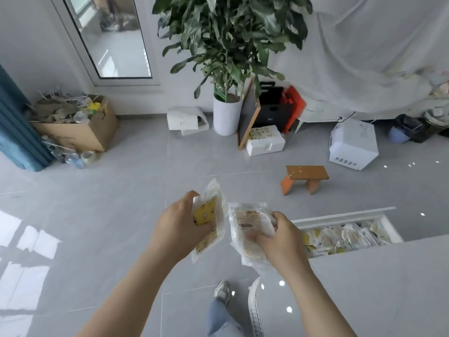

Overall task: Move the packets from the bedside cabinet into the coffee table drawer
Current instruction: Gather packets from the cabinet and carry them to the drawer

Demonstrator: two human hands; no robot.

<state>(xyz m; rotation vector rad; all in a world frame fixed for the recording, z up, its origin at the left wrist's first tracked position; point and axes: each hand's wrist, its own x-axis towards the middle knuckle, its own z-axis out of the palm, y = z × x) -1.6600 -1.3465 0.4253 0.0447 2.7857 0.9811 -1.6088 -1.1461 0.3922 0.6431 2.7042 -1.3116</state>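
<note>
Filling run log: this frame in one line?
left hand: grips yellow packets | right hand: grips pale packets | coffee table drawer: open, part-filled

Glossy grey tiled floor [109, 190], white wall [29, 45], potted plant [227, 57] beside a glazed door [114, 40], sheet-draped furniture [364, 57].

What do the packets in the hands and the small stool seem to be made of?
The packets: probably thin plastic film, glossy, with crinkled edges, partly see-through. The stool: apparently wood, with a matte brown top and one orange leg.
</note>
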